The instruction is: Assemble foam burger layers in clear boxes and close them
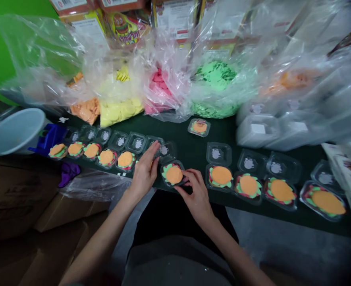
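Candy-like burgers with orange tops and green and pink layers sit in a row of open clear plastic clamshell boxes. At the middle of the row, my right hand (195,194) has its thumb and fingers closed on the right edge of a clamshell box (170,183), whose burger (174,174) shows frilly green under the orange disc. My left hand (145,172) is open, fingers stretched out and pointing away, over the box just to the left. It mostly hides that box and its burger. Further left lies an uncovered burger (126,159); to the right is another burger (220,175).
Behind the row stand plastic bags of orange pieces (86,110), yellow pieces (120,111), pink pieces (159,89) and green pieces (217,75). A closed burger box (199,127) lies mid-table. Stacked clear boxes (259,129) stand right; a white tub (16,131) and blue dispenser (49,139) left.
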